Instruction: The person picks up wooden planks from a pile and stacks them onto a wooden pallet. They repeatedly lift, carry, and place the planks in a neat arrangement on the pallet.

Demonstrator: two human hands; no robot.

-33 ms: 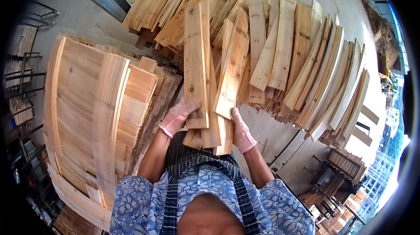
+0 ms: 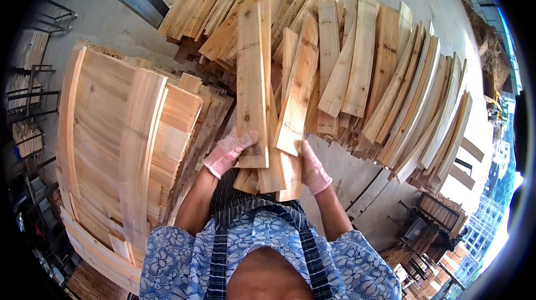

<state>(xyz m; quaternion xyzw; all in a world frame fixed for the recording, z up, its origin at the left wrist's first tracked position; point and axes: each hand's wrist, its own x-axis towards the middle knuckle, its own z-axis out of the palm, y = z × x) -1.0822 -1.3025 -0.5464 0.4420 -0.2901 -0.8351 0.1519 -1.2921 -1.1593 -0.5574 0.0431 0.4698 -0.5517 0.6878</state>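
Loose boards (image 2: 251,93) btwn gloved L grip (image 2: 231,149) & R grip (image 2: 315,169), in front of dark striped apron (image 2: 223,191).
L grip closed on left edge of boards, thumb on front face, other fingers mostly hidden; R grip against right edge, finger curl unclear, can't tell how far closed. Boards overlap, lower ends uneven, nr apron; upper ends overlap view of plank row (image 2: 360,49). Wood panel stack (image 2: 97,144) at L.
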